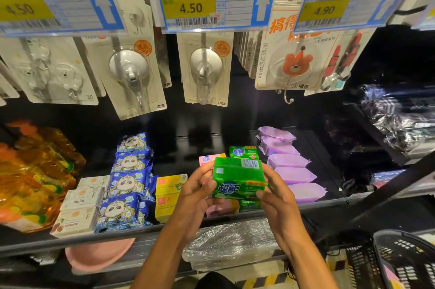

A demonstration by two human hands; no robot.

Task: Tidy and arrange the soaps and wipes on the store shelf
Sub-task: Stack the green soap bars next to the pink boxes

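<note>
1. My left grip [197, 194] and right grip [275, 194] pinch the green soap pack [237, 178] by its short ends, fingers curled round both edges.
2. The pack is held off the shelf [117, 238], tilted, near the front lip and above the pink soap [219, 208].
3. A second green soap [243, 152] stands behind it.
4. The purple wipes [294, 171] run in a row just right of my right grip; the yellow soap boxes [167, 197] sit just left of my left grip.
5. Bare shelf floor shows behind the soaps, between the panda packs [127, 185] and the purple row.
</note>
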